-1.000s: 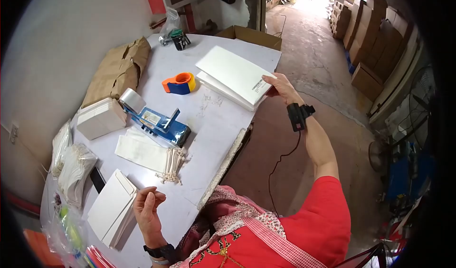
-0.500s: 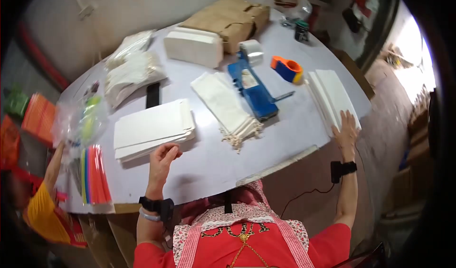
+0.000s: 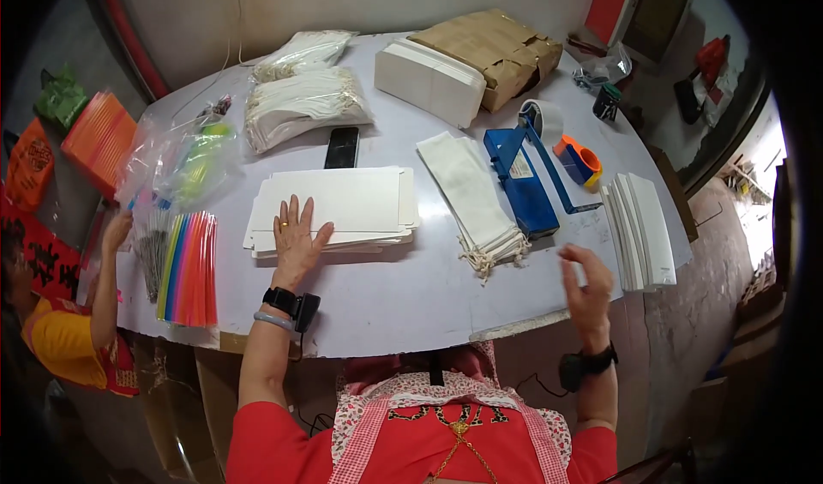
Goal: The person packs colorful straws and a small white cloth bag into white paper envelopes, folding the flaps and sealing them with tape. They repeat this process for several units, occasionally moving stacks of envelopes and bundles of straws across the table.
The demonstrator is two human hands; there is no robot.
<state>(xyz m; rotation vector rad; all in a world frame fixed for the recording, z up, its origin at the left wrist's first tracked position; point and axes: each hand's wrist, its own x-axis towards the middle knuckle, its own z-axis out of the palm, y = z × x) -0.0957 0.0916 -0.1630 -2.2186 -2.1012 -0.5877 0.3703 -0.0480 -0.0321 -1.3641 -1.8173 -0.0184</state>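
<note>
My left hand (image 3: 296, 240) lies with fingers spread on a stack of flat white card pieces (image 3: 351, 191). The pieces are loosely squared, with a few edges sticking out. Above the table's front edge, my right hand (image 3: 588, 291) is raised with its fingers apart and slightly bent; I see nothing in it. Just right of that hand stands a row of folded white card pieces (image 3: 649, 227). White cloth drawstring bags (image 3: 467, 188) lie piled between my hands, their cords toward me. Beside them is a blue tape dispenser (image 3: 519, 180).
A black phone (image 3: 342, 148) lies behind the card stack. Plastic-wrapped white bags (image 3: 304, 107), a brown paper parcel (image 3: 506, 47) and white boxes (image 3: 429, 81) stand at the back. Coloured strips (image 3: 189, 270) lie left, near a co-worker's hand (image 3: 117, 229). An orange-and-blue tape cutter (image 3: 579, 160) sits right.
My left hand has gone from the card stack's near edge to flat on top of it. My right hand has left the folded white pieces and moved left. The view has shifted.
</note>
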